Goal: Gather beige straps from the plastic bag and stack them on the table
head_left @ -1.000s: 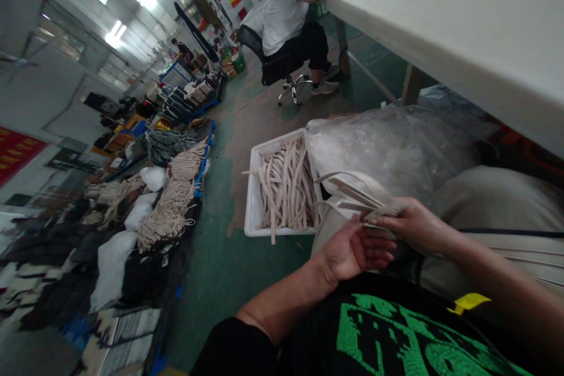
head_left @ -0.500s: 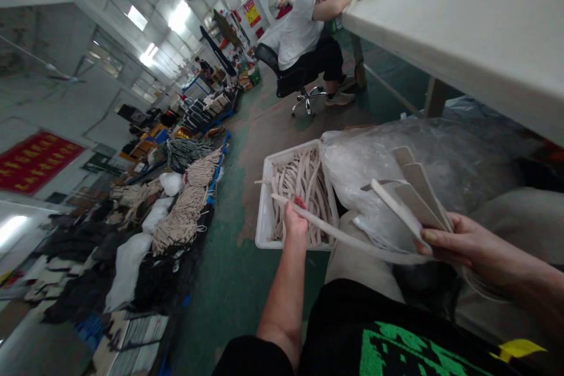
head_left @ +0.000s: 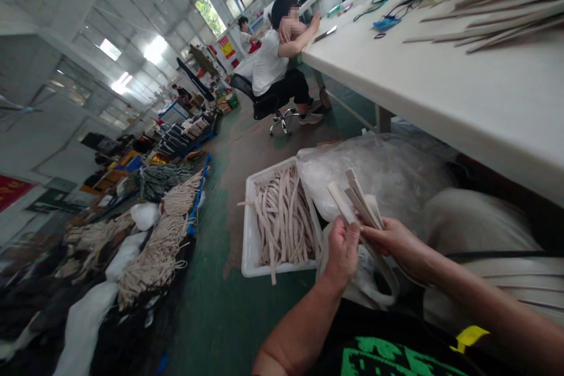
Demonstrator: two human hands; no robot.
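My left hand (head_left: 342, 251) is closed around a pale beige strap (head_left: 340, 200), close to its upper end. Just right of it, my right hand (head_left: 388, 239) grips a small bunch of similar flat straps (head_left: 363, 202), whose ends fan upward. The two hands nearly touch, and part of a strap loops down below them. To the left on the floor stands a white plastic bin (head_left: 247, 235) filled with long beige straps (head_left: 286, 211); a few ends hang over its rim. Behind my hands lies a clear plastic bag (head_left: 388, 158).
A long white table (head_left: 432, 82) runs along the right, with loose strips (head_left: 506, 20), blue-handled scissors (head_left: 390, 20) and a blade-like tool (head_left: 325, 34) on it. A person (head_left: 268, 64) sits at its far end. Bundles of straps (head_left: 154, 252) lie on pallets at left.
My left hand has moved from over the bin rightward to beside my right hand, bringing the strap end to the bunch. The view has shifted, showing more of the table.
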